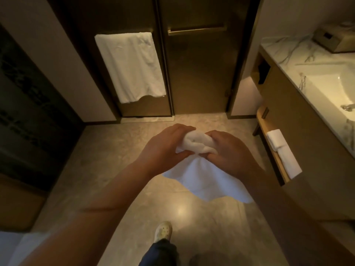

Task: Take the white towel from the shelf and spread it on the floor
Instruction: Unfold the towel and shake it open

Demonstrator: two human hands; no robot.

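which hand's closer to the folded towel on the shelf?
Right. The right hand sits just left of the folded towel; the left hand is farther left, past the right one.

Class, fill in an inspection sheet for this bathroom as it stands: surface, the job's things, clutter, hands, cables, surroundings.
Surface: glossy floor, nothing spread on it yet.
Job's things: white towel off the shelf, bunched at the top, rest hanging loose.
Clutter: folded towel lying on the shelf; tissue box on the counter.
Hands: left hand and right hand both grip the white towel's bunched top.
Cables: nothing seen.
Surroundings: hanging towel on the door; sink at right; one shoe below.
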